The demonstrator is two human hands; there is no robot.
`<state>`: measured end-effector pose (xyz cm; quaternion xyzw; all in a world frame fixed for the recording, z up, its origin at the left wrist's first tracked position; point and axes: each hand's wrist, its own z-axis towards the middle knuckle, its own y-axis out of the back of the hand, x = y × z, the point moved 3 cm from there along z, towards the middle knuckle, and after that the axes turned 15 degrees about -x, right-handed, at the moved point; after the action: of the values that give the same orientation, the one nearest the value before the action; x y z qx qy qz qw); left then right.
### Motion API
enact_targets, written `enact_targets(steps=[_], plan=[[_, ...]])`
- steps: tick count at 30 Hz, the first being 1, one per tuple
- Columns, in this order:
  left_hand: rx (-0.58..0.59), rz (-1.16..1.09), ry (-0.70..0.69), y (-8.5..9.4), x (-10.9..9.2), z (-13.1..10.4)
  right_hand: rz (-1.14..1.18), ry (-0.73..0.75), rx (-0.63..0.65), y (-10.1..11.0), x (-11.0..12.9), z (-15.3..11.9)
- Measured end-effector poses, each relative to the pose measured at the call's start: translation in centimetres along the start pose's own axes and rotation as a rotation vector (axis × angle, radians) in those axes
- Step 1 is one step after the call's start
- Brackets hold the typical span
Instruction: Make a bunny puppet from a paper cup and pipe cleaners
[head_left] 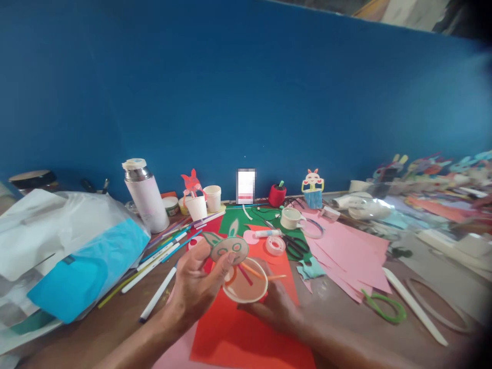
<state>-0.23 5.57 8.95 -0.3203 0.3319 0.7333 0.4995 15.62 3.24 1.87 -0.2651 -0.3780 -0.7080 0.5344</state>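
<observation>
My left hand (pixel 202 277) pinches a grey-green paper rabbit head (pixel 229 250) with two upright ears and a drawn face, thumb in front. The head overlaps the far left rim of a paper cup (pixel 246 299), whose open mouth faces me. Inside the cup lie a dark red strip (pixel 246 275) and an orange strip (pixel 253 268); another orange piece (pixel 277 277) sticks out over its right rim. My right hand (pixel 271 305) is wrapped round the cup's right side and underside, its fingers partly hidden. Red paper (pixel 246 338) lies beneath.
Pens (pixel 158 294), a pink flask (pixel 148 200) and a plastic bag (pixel 69 246) are left. Behind stand a red fox cup (pixel 196 207) and a blue rabbit cup (pixel 313 199). Tape (pixel 275 246), black scissors (pixel 296 248) and pink paper (pixel 346 246) lie right of centre.
</observation>
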Motion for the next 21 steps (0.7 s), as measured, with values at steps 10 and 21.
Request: enact_targets(steps=[10,21], plan=[[-0.003,-0.014,0.115,-0.42,-0.07,-0.32,-0.078,-0.098,0.01,-0.18,-0.44,-0.26],[0.032,0.02,0.219,-0.97,0.56,0.27,-0.115,-0.133,0.082,-0.43,0.48,0.12]])
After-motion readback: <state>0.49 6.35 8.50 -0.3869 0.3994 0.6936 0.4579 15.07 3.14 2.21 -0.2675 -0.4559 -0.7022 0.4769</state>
